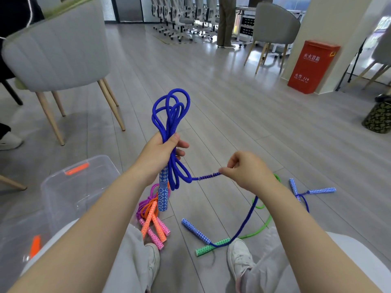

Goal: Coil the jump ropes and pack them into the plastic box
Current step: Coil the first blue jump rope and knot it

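Note:
My left hand (161,152) grips a bundle of blue jump rope (171,111); loops stick up above the fist and one patterned blue handle (163,192) hangs below it. My right hand (245,170) pinches the same rope's free length, stretched level between the hands. That length drops to its other blue handle (195,231) on the floor. A clear plastic box (69,187) with orange latches stands at the lower left. Orange and pink coiled ropes (153,220) lie by my left foot. A green rope (213,247) and a second blue rope (311,191) lie at the right.
I sit with both white shoes (239,256) on the grey wooden floor. A grey chair (59,49) stands at the left, another chair and a red fire-equipment box (313,66) at the right. A person stands far back by rows of office chairs.

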The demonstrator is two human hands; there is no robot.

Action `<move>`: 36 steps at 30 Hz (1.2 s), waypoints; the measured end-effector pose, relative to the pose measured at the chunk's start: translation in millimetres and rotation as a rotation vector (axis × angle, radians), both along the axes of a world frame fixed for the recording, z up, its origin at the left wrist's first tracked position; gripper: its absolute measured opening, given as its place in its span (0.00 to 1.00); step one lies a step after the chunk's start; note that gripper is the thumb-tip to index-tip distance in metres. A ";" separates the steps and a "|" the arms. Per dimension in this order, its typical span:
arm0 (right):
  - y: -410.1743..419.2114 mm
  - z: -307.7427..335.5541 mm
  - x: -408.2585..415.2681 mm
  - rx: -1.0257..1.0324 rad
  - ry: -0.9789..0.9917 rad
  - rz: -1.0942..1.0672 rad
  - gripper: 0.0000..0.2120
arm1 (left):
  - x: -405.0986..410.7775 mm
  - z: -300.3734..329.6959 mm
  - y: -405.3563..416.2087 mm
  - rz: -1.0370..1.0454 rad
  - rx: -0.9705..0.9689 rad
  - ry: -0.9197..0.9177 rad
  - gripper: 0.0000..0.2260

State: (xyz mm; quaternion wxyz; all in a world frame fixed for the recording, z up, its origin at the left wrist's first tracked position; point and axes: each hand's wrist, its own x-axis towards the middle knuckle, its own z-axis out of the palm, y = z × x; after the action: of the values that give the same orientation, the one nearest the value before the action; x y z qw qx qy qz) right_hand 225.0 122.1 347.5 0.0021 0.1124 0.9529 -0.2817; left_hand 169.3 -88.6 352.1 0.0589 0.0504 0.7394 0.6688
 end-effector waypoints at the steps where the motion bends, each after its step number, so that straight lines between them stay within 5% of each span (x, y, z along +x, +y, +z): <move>1: -3.1 2.3 1.3 -0.034 0.012 0.019 0.11 | 0.5 -0.3 0.6 -0.008 -0.002 -0.008 0.07; 8: -20.7 18.9 13.2 -0.520 -0.156 0.320 0.12 | 5.8 -6.1 7.9 -0.174 -0.182 0.022 0.07; 14: -31.5 15.3 12.2 -0.642 0.184 0.290 0.07 | 21.0 -3.4 17.9 -0.423 -0.041 -0.164 0.10; 18: -30.2 10.7 9.3 -0.606 0.252 0.226 0.11 | 25.1 -4.7 25.2 -0.432 0.102 -0.300 0.10; 24: -22.7 14.8 8.7 -0.405 0.227 0.290 0.09 | 26.9 0.0 22.4 -0.510 0.038 -0.275 0.06; 27: -4.7 21.4 8.1 -0.563 0.069 0.249 0.08 | 17.8 4.3 14.5 -0.412 0.106 -0.194 0.05; 30: 21.6 29.0 11.6 -0.513 -0.035 0.273 0.04 | -2.5 4.7 1.3 -0.112 0.208 -0.085 0.04; 33: 35.3 31.8 11.8 -0.500 0.093 0.217 0.03 | -22.7 0.1 -17.3 0.174 0.194 0.025 0.06; 36: 32.1 31.6 8.5 -0.510 0.220 0.119 0.04 | -26.8 -5.1 -24.4 0.181 0.250 -0.028 0.06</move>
State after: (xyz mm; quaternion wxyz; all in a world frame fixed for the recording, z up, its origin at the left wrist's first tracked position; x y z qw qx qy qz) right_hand 233.5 154.2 379.2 -0.0568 0.0208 0.8507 -0.5222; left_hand 142.5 -112.9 346.9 0.0018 -0.0191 0.6510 0.7588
